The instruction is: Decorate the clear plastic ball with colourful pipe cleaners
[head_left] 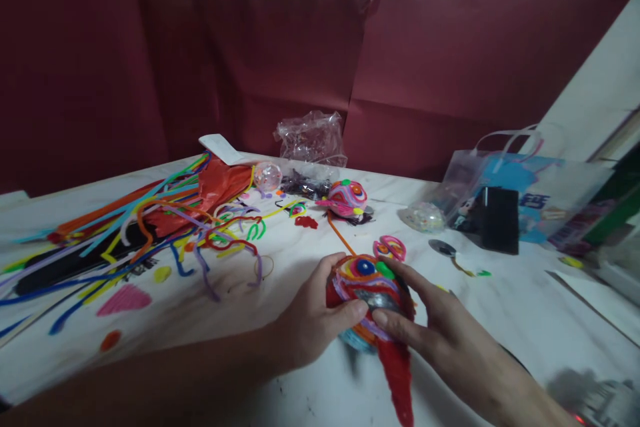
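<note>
Over the near part of the marble-patterned table (300,397), one multicoloured round ornament (379,299), with blue, green and grey patches, is held between both hands. By the left hand (313,317) it is pinched, thumb on the near face, fingers at the side; by the right hand (445,323) it is likewise pinched, the forefinger laid beside the green patch. Below the ornament, one red tapering strip (397,373) is seen. Beyond: one pink decorated ball (349,199). At left: assorted pipe cleaners (117,206), heaped; one pink triangular patch (125,299). At right: one translucent carrier bag (565,197).
</note>
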{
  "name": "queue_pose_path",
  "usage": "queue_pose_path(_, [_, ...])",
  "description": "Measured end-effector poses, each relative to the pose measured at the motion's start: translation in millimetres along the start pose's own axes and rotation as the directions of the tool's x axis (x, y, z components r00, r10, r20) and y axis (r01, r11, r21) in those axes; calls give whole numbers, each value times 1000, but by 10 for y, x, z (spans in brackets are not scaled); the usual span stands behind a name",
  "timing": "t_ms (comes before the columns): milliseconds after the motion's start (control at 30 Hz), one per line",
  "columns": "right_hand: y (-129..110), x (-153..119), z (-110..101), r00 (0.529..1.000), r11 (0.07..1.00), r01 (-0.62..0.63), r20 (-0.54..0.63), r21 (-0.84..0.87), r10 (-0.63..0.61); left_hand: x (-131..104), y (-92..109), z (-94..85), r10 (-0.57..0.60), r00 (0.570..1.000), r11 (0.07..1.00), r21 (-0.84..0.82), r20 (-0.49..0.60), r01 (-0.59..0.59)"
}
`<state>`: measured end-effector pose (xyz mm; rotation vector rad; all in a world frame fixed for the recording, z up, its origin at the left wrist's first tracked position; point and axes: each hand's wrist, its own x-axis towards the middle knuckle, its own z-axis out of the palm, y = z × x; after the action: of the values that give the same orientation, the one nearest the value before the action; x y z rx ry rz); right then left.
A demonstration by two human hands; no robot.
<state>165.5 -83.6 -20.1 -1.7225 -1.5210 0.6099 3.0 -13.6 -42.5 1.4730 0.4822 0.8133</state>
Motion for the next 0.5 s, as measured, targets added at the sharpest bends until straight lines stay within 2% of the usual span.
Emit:
queue_pose_path(133, [-40,-16,74,988,990,-42,-151,-136,21,59,-38,1,-69,984,997,11,-167,72])
queue_pose_path(200, [-94,-35,111,978,976,-101,-201,-195,61,83,-52,3,-135,969,991,-27,-208,132])
queue_pose_path(367, [-205,-74,115,966,934,-179,-237,-310,106,132,-64,-1,-177,965,982,-102,-195,159])
queue_pose_path(500, [-179,-54,81,970,958,-168,-214,-230,119,215,-1,-1,-184,968,983,-54,-169,177])
